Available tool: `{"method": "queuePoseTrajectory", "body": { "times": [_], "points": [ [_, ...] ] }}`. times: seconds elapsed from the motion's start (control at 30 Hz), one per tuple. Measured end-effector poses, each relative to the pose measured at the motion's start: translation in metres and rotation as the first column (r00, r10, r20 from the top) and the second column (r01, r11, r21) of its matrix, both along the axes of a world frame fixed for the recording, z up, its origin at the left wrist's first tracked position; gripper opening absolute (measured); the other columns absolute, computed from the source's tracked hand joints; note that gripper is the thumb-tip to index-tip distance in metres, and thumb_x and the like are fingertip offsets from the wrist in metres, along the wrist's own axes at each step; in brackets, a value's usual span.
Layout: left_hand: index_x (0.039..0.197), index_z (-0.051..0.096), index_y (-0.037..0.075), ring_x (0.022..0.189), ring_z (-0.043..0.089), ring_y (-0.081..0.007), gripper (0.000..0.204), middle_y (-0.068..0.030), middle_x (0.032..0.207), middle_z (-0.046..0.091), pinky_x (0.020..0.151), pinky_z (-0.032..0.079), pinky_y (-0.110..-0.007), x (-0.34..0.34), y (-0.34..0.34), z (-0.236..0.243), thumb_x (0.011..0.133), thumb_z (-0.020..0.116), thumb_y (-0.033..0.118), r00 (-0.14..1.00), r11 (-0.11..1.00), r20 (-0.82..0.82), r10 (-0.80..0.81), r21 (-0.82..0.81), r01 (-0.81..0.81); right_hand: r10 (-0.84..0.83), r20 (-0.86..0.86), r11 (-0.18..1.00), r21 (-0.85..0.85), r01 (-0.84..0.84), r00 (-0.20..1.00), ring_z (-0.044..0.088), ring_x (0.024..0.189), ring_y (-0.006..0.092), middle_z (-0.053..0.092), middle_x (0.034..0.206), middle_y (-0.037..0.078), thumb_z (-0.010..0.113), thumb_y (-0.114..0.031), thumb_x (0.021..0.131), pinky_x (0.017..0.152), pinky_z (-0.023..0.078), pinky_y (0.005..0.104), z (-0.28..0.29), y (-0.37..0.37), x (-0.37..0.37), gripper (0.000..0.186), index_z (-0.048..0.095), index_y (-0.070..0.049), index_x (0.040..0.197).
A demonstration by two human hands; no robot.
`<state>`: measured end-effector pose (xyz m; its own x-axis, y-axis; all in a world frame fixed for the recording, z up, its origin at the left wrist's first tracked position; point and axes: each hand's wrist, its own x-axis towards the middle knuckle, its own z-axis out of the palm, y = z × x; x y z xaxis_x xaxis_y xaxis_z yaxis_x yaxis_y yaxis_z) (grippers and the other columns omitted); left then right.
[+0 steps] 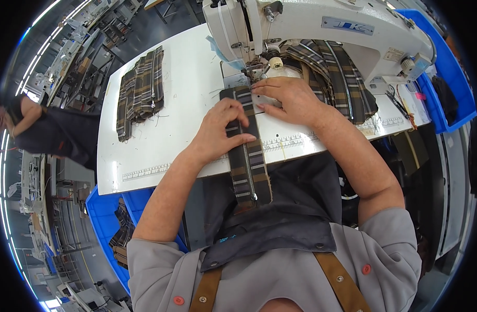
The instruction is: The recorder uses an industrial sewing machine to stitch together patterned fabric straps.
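A plaid fabric strip [256, 156] with a metal zipper runs from the sewing machine's presser foot [253, 72] over the table's front edge toward my lap. Its zipper pull hangs near the lower end. My left hand [212, 130] has its fingers bent over the strip, with the thumb lying across it. My right hand [290, 99] lies on the table to the right of the strip. Its fingers are stretched toward the presser foot, thumb apart, and the fingertips are at the strip's edge. The needle point is too small to make out.
Stacked plaid zipper pieces [140, 88] lie at the table's left. More plaid pieces [347, 78] sit beneath the white machine arm [311, 23]. Small scissors [398, 103] lie at the right. Blue bins [459, 117] flank the table. A person [56, 130] stands far left.
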<state>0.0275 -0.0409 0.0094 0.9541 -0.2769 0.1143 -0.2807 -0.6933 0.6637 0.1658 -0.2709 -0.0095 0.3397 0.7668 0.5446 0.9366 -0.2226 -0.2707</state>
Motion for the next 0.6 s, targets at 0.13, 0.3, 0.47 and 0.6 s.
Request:
{"method": "queuePoseTrajectory", "body": {
  "times": [0.13,0.3,0.47,0.6],
  "points": [
    [0.144,0.057,0.008,0.145,0.045,-0.0344,0.091,-0.0149,0.154,0.050,0.118,0.041,-0.046,0.025,-0.003,-0.001,0.069,0.093,0.044,0.980,0.980,0.198,0.034,0.188,-0.072,-0.010,0.037,0.999,-0.043,0.012,0.999,0.070,0.109,0.0298,0.075,0.120,0.009,0.072,-0.033,0.090,0.091,0.057,0.0432,0.000,0.000,0.001,0.036,0.077,-0.006,0.114],
    [0.144,0.057,0.003,0.147,0.043,-0.0359,0.096,-0.0150,0.157,0.049,0.121,0.034,-0.051,0.034,-0.004,0.005,0.072,0.086,0.060,0.983,0.924,0.181,-0.027,0.380,-0.044,-0.038,0.005,0.998,-0.057,0.038,0.999,0.070,0.109,0.0300,0.074,0.120,0.010,0.074,-0.035,0.089,0.092,0.056,0.0439,0.000,-0.003,0.002,0.040,0.077,-0.005,0.114],
    [0.144,0.057,0.001,0.147,0.044,-0.0361,0.100,-0.0160,0.156,0.051,0.122,0.031,-0.051,0.035,-0.007,-0.001,0.072,0.084,0.065,0.971,0.909,0.237,0.001,0.405,-0.100,-0.040,0.006,0.998,-0.053,0.040,0.999,0.071,0.109,0.0300,0.074,0.119,0.010,0.074,-0.036,0.088,0.091,0.057,0.0440,0.002,-0.001,0.002,0.039,0.077,-0.005,0.113],
    [0.142,0.058,-0.001,0.147,0.044,-0.0355,0.100,-0.0178,0.154,0.052,0.124,0.028,-0.050,0.038,-0.007,-0.005,0.071,0.083,0.066,0.973,0.936,0.226,0.039,0.333,-0.115,-0.045,0.016,0.998,-0.040,0.045,0.999,0.071,0.108,0.0303,0.074,0.119,0.010,0.075,-0.035,0.088,0.091,0.057,0.0443,0.001,0.001,0.003,0.040,0.077,-0.004,0.113]
  ]
}}
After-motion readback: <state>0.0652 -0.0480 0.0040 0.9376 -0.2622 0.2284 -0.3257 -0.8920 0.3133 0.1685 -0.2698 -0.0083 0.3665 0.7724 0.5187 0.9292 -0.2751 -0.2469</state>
